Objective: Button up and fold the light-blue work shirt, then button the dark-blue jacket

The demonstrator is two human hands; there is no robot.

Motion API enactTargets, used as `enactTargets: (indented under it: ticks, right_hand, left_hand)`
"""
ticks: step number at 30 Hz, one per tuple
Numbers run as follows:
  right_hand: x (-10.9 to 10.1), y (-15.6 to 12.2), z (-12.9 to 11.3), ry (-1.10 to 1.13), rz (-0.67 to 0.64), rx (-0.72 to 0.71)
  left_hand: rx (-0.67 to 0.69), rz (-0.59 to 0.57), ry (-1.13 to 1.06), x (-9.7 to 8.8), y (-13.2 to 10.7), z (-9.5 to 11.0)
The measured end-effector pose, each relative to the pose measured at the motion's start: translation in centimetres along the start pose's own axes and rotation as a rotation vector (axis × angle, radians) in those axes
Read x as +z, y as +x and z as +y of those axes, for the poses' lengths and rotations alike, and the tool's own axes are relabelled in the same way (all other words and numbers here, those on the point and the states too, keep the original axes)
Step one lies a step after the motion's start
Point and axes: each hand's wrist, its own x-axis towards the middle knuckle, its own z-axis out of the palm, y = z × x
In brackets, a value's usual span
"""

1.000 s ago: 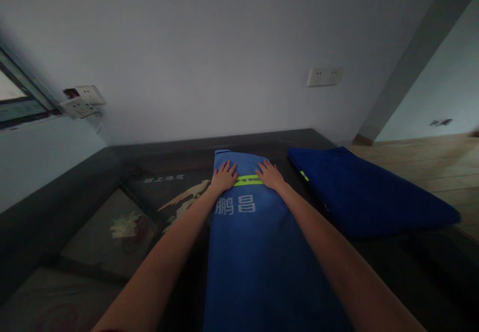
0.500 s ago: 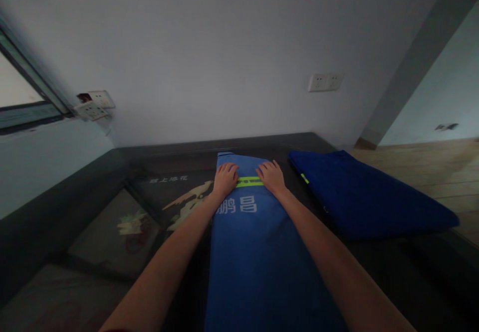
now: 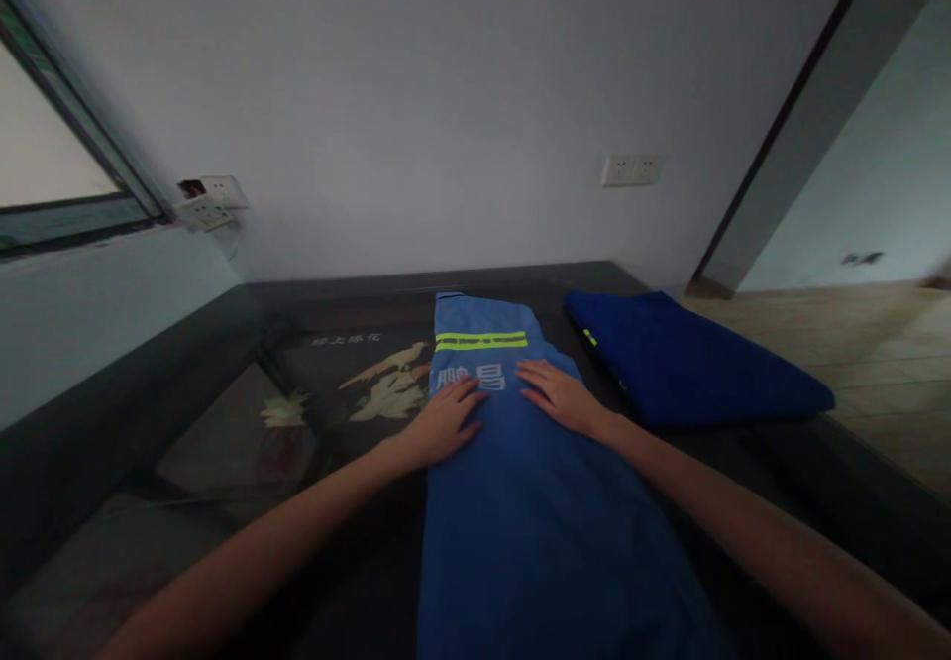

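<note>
Biggest thing here is the plain pale painted wall (image 3: 408,115), with a dark, smooth-topped table (image 3: 170,368) shoved right up against it. Lengthwise on that table is a long mid-blue cloth garment (image 3: 505,501), narrow at the wall end, widening toward the person and running out of view at the near edge. To its right, just beside it, lies a deeper royal-blue folded cloth bundle (image 3: 698,368), thick and matte, kinda wedge-shaped from here.

Step in hand looks like smoothing the garment, if you ask me. The left hand (image 3: 444,419) and right hand (image 3: 561,397) sit apart, palms down, fingers loosely spread on the cloth; neither looks like it's pinching anything, though I can't see under the palms. I'd say the next move calls for even, light pressure, since the fabric looks thin and floppy and the right edge is wavier than the fairly straight left one.

Smaller stuff: a pale printed picture (image 3: 390,383) on the tabletop left of the cloth, a flat neon-yellow strip (image 3: 481,341) with a broken dark line across the garment's far end, and blocky white printed characters (image 3: 490,377) just below it, partly covered by the left fingers.
</note>
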Motion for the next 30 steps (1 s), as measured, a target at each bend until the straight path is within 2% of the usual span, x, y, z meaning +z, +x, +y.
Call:
enactTargets:
  ticks: [2,4,9,13,16,18,21,24,27,30]
  right_hand:
    - [0.6,-2.0,0.0,0.009,-0.069,-0.019]
    - [0.9,-2.9,0.1,0.003,-0.099,-0.002]
    - [1.0,-2.6,0.2,-0.055,-0.122,0.04]
    - [0.9,-2.6,-0.1,-0.052,-0.105,0.041]
    - [0.2,-2.8,-0.7,-0.048,-0.02,0.023]
    - [-0.6,-3.3,-1.4,-0.038,0.046,0.02]
    - [-2.3,-5.4,-3.0,0.011,0.087,-0.008]
    - [-3.5,-9.1,-4.7,0.07,0.009,-0.077]
    - [-3.7,-13.0,-5.8,0.092,-0.092,-0.116]
    - [-3.3,-15.3,-6.1,0.077,-0.1,-0.091]
  left_hand:
    - [0.005,-0.023,0.008,1.0,-1.6,0.7]
    - [-0.005,-0.029,0.022,1.5,-2.1,1.1]
    - [-0.023,-0.024,0.023,1.4,-2.0,1.5]
    - [-0.023,0.117,-0.028,1.0,-2.4,1.8]
    - [0.021,0.226,-0.007,0.3,-3.0,2.5]
    - [0.079,0.246,0.009,-0.5,-3.7,3.4]
    - [0.159,0.203,-0.05,-1.9,-5.8,5.7]
    - [0.252,0.061,-0.124,-2.8,-8.6,8.2]
    - [0.308,-0.05,-0.14,-2.7,-10.9,9.9]
    - [0.308,-0.096,-0.137,-2.1,-11.9,10.4]
